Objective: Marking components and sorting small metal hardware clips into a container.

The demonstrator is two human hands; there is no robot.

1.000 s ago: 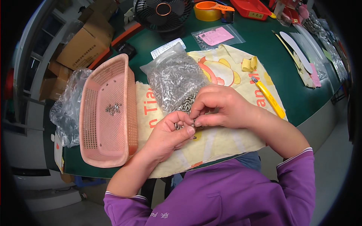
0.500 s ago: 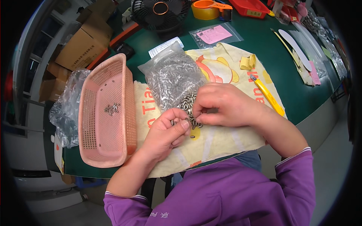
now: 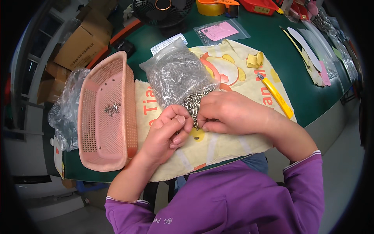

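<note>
Small silvery metal pins (image 3: 193,104) spill in a pile from the mouth of a clear plastic bag (image 3: 175,72) full of more of them. My left hand (image 3: 165,130) is closed beside the pile's near left side, thumb pressed against curled fingers; a glint of metal showed in it a moment ago, but its contents are mostly hidden now. My right hand (image 3: 230,113) pinches at the pile's right edge, and its fingertips are partly hidden among the pins. One loose pin (image 3: 196,137) lies on the printed cream cloth (image 3: 222,146) just below.
To the left stands a pink plastic basket (image 3: 130,128) with a few pins inside, beside crumpled clear plastic (image 3: 66,113). A yellow utility knife (image 3: 276,95) lies on the cloth at right. Behind are a black fan (image 3: 163,13) and a small bag with a pink label (image 3: 220,31).
My left hand has moved slightly up and left, its fingers curled closer. The right hand has shifted a little left and down along the pile. The whole view has shifted slightly.
</note>
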